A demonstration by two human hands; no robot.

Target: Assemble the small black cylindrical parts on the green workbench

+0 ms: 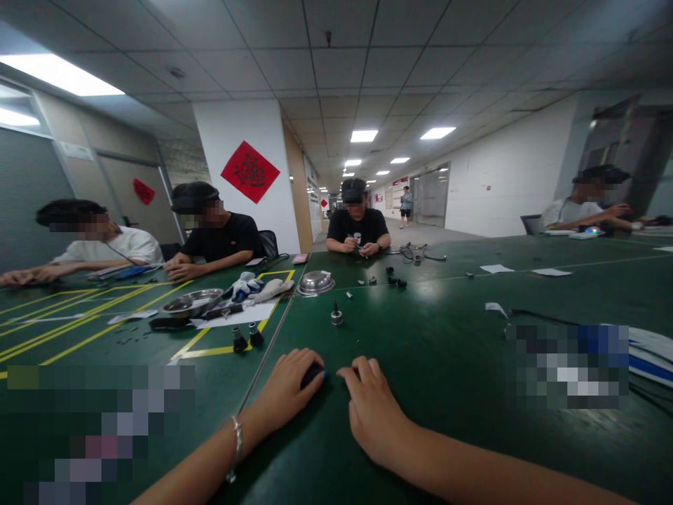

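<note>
Low over the green table (446, 421), my left hand (291, 382) is closed around a small dark piece (312, 374) with a blue end showing by the thumb. Most of that piece is covered by the fingers, so its kind is unclear. To its right, a short gap away, my right hand (372, 407) has its fingers curled down and inward. Whatever they may hold is hidden. Beyond both hands stands a small metal part with a dark upright stem (336, 314). Two black fittings (247, 338) stand to the left of it.
A steel bowl (193, 301), gloves (273, 290) and a steel dish (315, 283) lie farther back. Small black parts (397, 280) are scattered past the middle. Several people sit around the table. At right lie a black cable (547, 315) and a blue-white item (649, 351).
</note>
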